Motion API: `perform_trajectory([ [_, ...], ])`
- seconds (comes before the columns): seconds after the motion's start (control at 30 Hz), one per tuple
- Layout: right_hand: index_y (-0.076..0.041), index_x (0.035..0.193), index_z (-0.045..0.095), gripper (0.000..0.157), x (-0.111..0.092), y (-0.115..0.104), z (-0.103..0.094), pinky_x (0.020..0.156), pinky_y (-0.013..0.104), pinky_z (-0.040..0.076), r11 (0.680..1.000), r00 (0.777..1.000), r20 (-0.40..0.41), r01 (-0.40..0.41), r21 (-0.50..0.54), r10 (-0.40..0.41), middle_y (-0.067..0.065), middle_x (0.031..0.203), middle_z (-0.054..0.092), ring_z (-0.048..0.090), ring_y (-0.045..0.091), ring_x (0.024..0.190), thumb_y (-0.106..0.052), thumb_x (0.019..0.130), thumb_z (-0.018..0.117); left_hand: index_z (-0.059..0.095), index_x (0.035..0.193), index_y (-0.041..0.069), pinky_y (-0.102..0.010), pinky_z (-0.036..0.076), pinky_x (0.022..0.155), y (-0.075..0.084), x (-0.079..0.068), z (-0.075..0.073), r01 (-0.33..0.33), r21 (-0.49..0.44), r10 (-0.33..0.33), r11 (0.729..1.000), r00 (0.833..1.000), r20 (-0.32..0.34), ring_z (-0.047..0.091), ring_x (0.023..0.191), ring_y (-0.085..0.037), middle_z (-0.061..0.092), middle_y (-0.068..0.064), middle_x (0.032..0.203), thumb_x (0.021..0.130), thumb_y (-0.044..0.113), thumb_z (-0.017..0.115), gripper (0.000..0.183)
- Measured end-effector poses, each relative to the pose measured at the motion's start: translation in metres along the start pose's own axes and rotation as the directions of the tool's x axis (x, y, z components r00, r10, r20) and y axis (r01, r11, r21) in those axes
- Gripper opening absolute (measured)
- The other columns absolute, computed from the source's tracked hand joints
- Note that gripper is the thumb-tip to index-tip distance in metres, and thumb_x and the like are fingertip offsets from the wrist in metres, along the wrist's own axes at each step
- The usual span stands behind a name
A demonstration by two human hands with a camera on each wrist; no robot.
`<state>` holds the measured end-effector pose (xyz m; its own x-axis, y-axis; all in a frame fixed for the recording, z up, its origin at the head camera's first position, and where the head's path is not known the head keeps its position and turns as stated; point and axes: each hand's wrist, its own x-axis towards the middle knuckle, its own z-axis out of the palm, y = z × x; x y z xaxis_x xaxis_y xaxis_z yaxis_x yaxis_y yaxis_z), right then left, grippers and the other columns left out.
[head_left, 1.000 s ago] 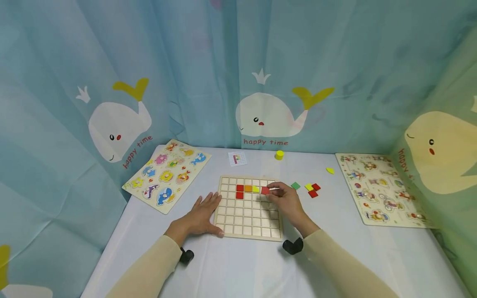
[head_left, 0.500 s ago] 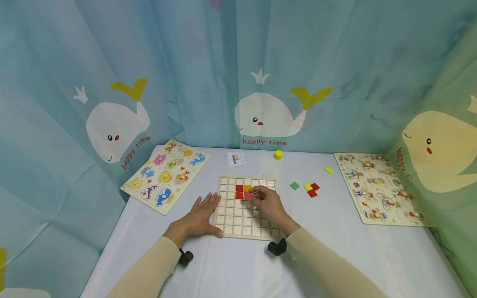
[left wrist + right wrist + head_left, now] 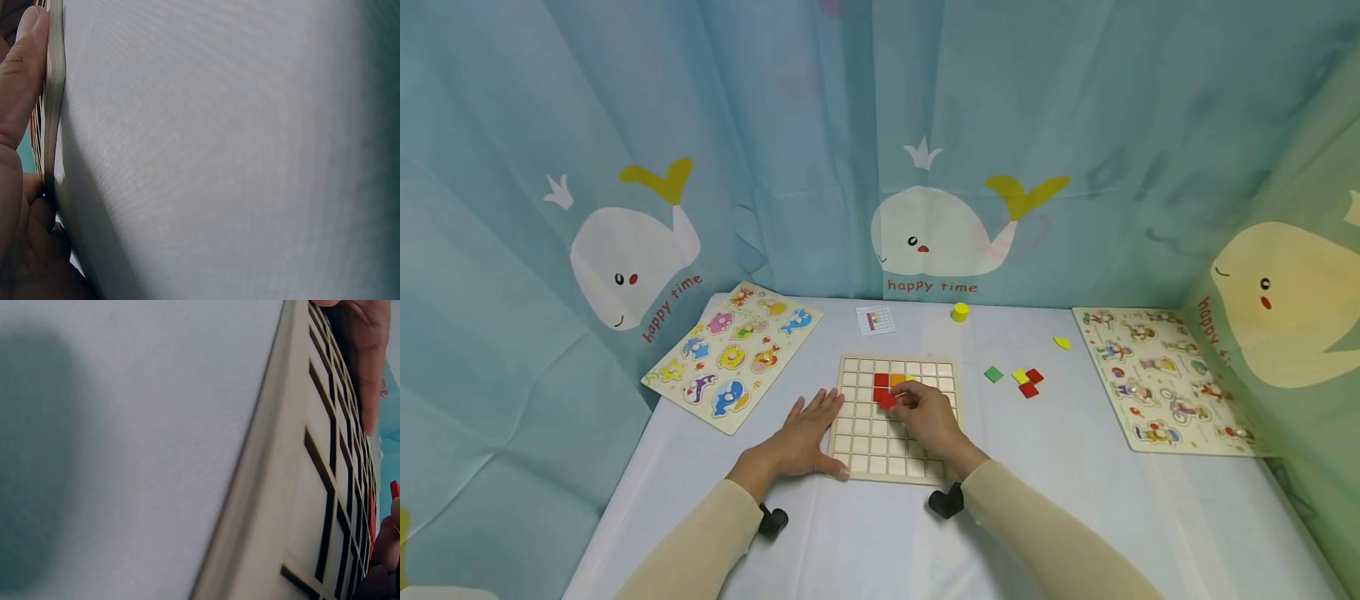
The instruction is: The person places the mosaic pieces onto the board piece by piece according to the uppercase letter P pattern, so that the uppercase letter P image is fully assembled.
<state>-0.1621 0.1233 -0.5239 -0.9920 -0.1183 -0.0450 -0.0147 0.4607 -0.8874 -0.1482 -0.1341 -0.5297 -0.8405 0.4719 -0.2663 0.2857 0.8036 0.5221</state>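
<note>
A wooden grid board [image 3: 891, 478] lies on the table in front of me. My left hand [image 3: 799, 439] rests at its left edge with fingers spread, and in the left wrist view the thumb [image 3: 24, 75] lies along the board's side [image 3: 55, 56]. With thumb and fingers my right hand [image 3: 931, 419] pinches a red square tile [image 3: 887, 402] over the board, just below the tiles set in the grid. Those are two red tiles [image 3: 881, 380], an orange tile [image 3: 897, 380] and a yellow tile [image 3: 911, 379], mostly hidden behind the right hand.
Right of the board lie a green tile [image 3: 993, 374], a yellow tile [image 3: 1019, 376] and two red tiles [image 3: 1028, 389]. Behind stand a pattern card [image 3: 876, 321] and a yellow cylinder [image 3: 960, 312]. Picture puzzles lie left [image 3: 730, 358] and right [image 3: 1165, 383].
My right hand has carried the red tile leftward from the board's right side, then slightly down and left past the orange tile. The left hand has stayed in place.
</note>
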Motion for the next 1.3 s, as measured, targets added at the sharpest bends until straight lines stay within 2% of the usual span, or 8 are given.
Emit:
perform_trajectory([
  [0.33,-0.008,0.112,0.075,0.021,-0.002,0.000,0.004,0.072,0.023,0.054,0.996,1.000,0.023,0.004,-0.086,-0.002,0.001,0.094,0.070,0.062,0.015,0.085,-0.001,0.092,0.076,0.020,0.169,0.007,-0.051,-0.005,0.135,0.000,0.001,0.003,0.003,-0.005,-0.003,1.000,1.000,-0.001,0.003,0.166,-0.028,0.014,-0.008,0.178,0.072,0.058,0.092,0.131],
  [0.63,-0.009,0.110,0.077,0.019,-0.004,0.001,0.009,0.076,0.029,0.057,0.979,0.998,0.030,0.055,-0.194,-0.050,-0.002,0.094,0.073,0.064,0.012,0.083,-0.006,0.092,0.080,0.020,0.169,0.008,-0.050,-0.004,0.135,0.001,-0.001,0.002,0.004,-0.003,-0.004,1.000,1.000,-0.003,0.003,0.166,-0.027,0.013,-0.007,0.178,0.072,0.061,0.090,0.131],
  [0.8,-0.008,0.111,0.077,0.021,-0.004,0.000,0.011,0.079,0.033,0.059,0.975,0.998,0.024,0.055,-0.215,-0.050,0.000,0.096,0.074,0.066,0.014,0.086,-0.007,0.091,0.081,0.019,0.169,0.008,-0.050,-0.003,0.136,0.000,-0.003,0.003,-0.003,0.003,0.003,1.000,1.000,-0.002,0.003,0.166,-0.028,0.012,-0.007,0.178,0.073,0.062,0.090,0.131],
  [1.3,-0.007,0.110,0.077,0.020,-0.003,0.000,0.012,0.077,0.032,0.058,0.963,0.997,0.030,0.075,-0.259,-0.070,0.000,0.094,0.073,0.064,0.014,0.084,-0.008,0.091,0.081,0.018,0.170,0.009,-0.050,-0.004,0.135,-0.001,-0.002,0.002,-0.005,-0.005,0.005,1.000,1.000,-0.001,0.002,0.166,-0.027,0.011,-0.007,0.179,0.073,0.062,0.090,0.132],
])
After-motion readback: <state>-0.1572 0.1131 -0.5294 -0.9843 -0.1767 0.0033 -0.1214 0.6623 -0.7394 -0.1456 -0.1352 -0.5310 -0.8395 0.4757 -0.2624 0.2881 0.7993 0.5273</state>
